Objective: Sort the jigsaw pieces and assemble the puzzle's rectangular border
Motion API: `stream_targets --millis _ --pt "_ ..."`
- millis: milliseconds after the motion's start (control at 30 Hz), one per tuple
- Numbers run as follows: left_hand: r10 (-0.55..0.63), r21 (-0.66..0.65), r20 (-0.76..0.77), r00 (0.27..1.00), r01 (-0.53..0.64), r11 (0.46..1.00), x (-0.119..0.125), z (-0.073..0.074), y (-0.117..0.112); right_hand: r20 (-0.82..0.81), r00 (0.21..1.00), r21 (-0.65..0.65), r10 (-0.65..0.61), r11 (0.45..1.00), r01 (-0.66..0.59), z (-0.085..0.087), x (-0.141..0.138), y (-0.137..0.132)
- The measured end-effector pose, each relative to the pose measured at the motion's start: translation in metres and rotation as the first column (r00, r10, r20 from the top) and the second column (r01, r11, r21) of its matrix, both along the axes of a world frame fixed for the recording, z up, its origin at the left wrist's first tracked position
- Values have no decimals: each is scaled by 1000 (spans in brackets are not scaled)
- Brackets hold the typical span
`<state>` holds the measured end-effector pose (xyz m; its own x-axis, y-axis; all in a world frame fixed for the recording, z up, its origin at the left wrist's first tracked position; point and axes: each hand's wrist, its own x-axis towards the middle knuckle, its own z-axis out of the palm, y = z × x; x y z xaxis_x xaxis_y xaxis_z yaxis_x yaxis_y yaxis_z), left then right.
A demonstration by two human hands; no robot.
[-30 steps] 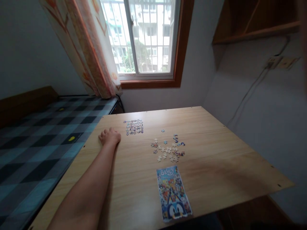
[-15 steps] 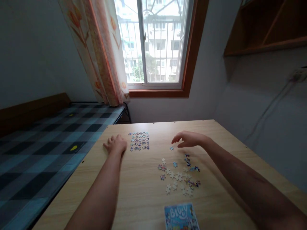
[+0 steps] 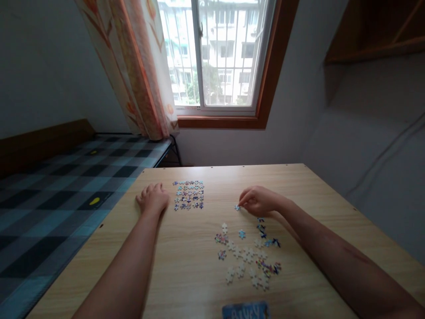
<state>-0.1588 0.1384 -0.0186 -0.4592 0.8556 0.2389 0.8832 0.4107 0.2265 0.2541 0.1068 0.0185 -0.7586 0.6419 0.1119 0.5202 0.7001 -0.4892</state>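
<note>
My left hand rests flat on the table, fingers spread, just left of several rows of small puzzle pieces laid out in a block. It holds nothing. Over on the right, the fingers of my right hand are pinched together at the edge of a light blue puzzle piece, which lies at table level. Nearer to me is a loose scatter of puzzle pieces, many with their plain pale backs up and others showing colour. One blue piece sits a little apart from them.
A blue puzzle box with white lettering is cut off at the bottom of the view. The wooden table ends before a wall with a window. Left of it stands a bed with a checked cover.
My right hand has come down and closed its fingers at the light blue piece. My left hand stays flat on the table. The view has shifted slightly, leaving less of the box visible.
</note>
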Motion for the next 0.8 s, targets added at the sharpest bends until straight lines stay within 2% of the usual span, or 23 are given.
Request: stream_targets --millis 133,333,400,533,700,800 --pt "2 -19 -4 1000 -2 1000 0 4 1 60 994 166 -96 982 85 -8 -5 -2" --pt "-5 -37 -20 1000 5 999 1 8 0 122 913 329 -389 884 332 -29 13 19" --pt "-6 -39 -16 1000 5 999 2 9 -1 144 881 329 -451 861 387 -35 20 28" --pt "3 -30 -4 1000 -3 1000 5 10 -1 162 859 261 -486 861 437 -43 27 38" --pt "0 -14 0 1000 0 1000 7 10 -1 125 827 205 -548 830 519 -47 25 38" --pt "-6 -6 5 1000 6 1000 8 10 -2 159 813 205 -560 825 527 -48 19 35"
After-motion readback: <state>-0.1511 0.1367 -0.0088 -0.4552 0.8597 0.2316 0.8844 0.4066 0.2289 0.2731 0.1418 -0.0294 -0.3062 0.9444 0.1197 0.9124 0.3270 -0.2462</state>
